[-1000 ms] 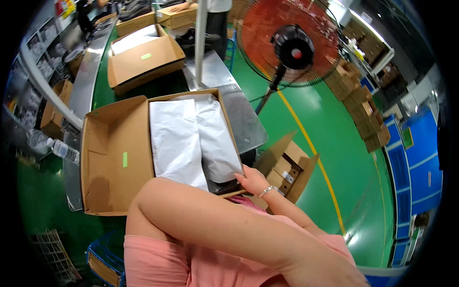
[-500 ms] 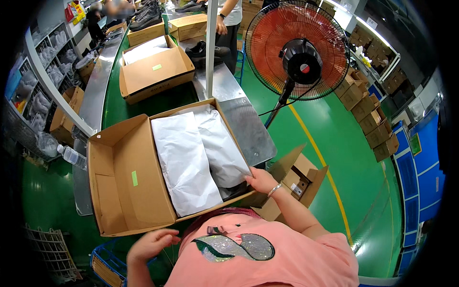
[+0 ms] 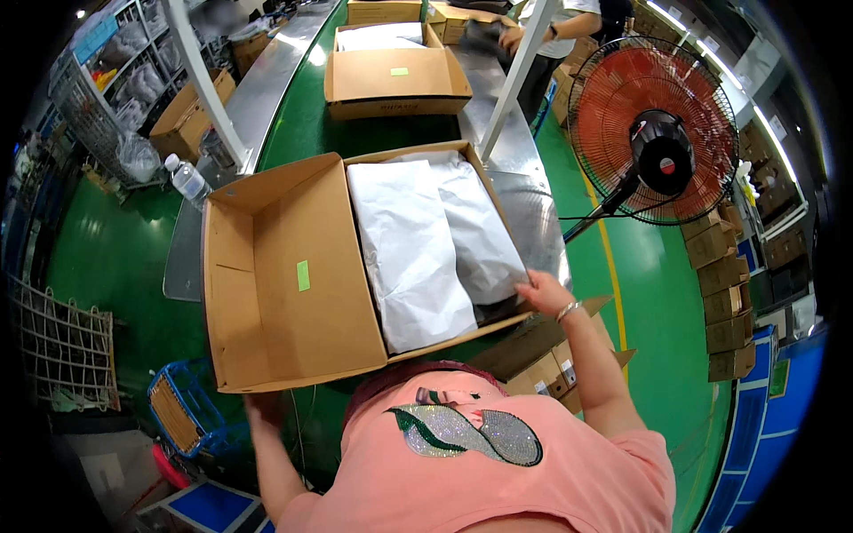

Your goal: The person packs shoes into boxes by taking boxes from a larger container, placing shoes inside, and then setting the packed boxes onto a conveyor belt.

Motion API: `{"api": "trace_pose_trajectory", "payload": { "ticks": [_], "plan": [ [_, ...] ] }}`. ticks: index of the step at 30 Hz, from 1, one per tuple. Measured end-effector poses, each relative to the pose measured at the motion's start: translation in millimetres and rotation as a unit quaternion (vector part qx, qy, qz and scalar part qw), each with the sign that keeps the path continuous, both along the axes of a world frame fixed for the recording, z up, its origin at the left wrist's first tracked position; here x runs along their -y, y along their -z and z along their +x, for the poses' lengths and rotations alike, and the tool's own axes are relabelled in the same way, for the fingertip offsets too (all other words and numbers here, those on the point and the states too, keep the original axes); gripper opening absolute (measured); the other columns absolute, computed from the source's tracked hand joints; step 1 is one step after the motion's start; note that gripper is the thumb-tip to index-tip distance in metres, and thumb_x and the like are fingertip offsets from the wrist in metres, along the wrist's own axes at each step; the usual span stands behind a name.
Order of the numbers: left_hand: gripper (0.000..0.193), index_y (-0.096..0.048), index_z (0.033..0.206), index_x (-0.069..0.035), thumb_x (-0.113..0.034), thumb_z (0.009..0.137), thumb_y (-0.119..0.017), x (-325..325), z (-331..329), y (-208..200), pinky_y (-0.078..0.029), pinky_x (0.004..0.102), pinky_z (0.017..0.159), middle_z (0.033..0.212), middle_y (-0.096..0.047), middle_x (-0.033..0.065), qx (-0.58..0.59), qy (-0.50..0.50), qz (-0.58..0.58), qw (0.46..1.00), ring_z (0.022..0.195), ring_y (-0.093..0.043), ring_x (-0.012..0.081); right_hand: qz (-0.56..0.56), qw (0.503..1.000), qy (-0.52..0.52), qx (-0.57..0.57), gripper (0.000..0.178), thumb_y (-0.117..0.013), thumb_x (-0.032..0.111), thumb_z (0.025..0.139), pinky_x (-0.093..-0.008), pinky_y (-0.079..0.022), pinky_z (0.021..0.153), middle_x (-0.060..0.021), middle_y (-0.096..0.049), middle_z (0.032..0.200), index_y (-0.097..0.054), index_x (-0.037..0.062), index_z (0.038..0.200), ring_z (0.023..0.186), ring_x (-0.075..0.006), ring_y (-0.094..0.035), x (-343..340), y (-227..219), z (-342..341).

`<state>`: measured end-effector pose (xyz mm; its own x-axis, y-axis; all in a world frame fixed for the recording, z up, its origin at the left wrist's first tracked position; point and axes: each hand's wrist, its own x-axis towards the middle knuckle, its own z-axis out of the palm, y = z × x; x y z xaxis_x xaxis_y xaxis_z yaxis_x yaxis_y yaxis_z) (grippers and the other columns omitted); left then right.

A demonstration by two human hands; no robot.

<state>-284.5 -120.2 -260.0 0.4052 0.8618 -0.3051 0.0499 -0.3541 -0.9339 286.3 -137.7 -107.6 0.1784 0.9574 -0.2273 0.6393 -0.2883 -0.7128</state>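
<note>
In front of me an open brown cardboard box (image 3: 346, 360) stands on the green belt, its hinged lid (image 3: 267, 266) folded out to the left with a small green sticker (image 3: 303, 275). White wrapping paper (image 3: 418, 258) in two overlapping sheets covers most of what lies inside. A dark item (image 3: 498, 311) shows at the near right corner, too hidden to name. My right hand (image 3: 546, 293), wearing a bracelet, pinches the paper's edge at that corner. My left hand (image 3: 267, 405) is under the lid's near edge, its fingers hidden by the cardboard.
Another open box (image 3: 397, 84) sits farther up the belt. A large red-bladed fan (image 3: 662, 151) stands at the right, beyond a white post (image 3: 515, 80). A plastic bottle (image 3: 187, 180) is left of the lid. Across the belt a person's hand (image 3: 512, 38) is near a dark blurred item.
My left hand has moved from beside the box to under the lid's near edge. My right hand stays at the paper's corner. The whole view has shifted.
</note>
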Motion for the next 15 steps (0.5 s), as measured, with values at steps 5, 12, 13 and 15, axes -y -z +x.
{"api": "trace_pose_trajectory", "payload": {
  "ticks": [5,12,13,15],
  "plan": [
    [0.051,-0.035,0.117,-0.012,-0.046,0.079,-0.037,-38,-2,-115,-0.027,0.0453,0.090,0.117,-0.039,0.0059,-0.891,0.259,0.267,0.261,0.109,-0.036,0.0230,-0.032,0.993,-0.045,0.106,0.023,-0.052,0.022,0.073,-0.0337,-0.042,0.061,-0.0138,-0.056,0.067,-0.054,0.0035,0.086,0.064,-0.0249,-0.053,-79,-12,19],
    [0.041,-0.043,0.105,-0.003,-0.026,0.071,-0.044,-17,51,-171,-0.048,0.0432,0.058,0.097,-0.051,0.0115,-0.826,0.455,0.281,0.176,0.080,-0.053,0.0276,0.061,0.955,0.103,0.271,0.032,-0.053,0.038,0.071,-0.0382,-0.042,0.066,-0.0136,-0.057,0.080,-0.057,0.0073,0.081,0.077,-0.0299,-0.054,-177,-22,32],
    [0.038,-0.045,0.102,0.001,-0.019,0.070,-0.044,-10,61,-170,-0.050,0.0414,0.052,0.091,-0.054,0.0138,-0.805,0.502,0.283,0.140,0.071,-0.057,0.0309,0.083,0.962,0.103,0.238,0.032,-0.052,0.036,0.072,-0.0381,-0.042,0.065,-0.0142,-0.057,0.079,-0.057,0.0070,0.083,0.076,-0.0302,-0.054,-183,-15,39],
    [0.032,-0.046,0.096,0.005,-0.013,0.070,-0.042,9,74,-154,-0.049,0.0380,0.054,0.084,-0.055,0.0165,-0.781,0.538,0.271,0.166,0.066,-0.058,0.0333,0.111,0.963,0.111,0.219,0.030,-0.051,0.033,0.074,-0.0386,-0.042,0.065,-0.0153,-0.057,0.080,-0.055,0.0061,0.088,0.076,-0.0311,-0.054,-190,-12,36]
  ]
}}
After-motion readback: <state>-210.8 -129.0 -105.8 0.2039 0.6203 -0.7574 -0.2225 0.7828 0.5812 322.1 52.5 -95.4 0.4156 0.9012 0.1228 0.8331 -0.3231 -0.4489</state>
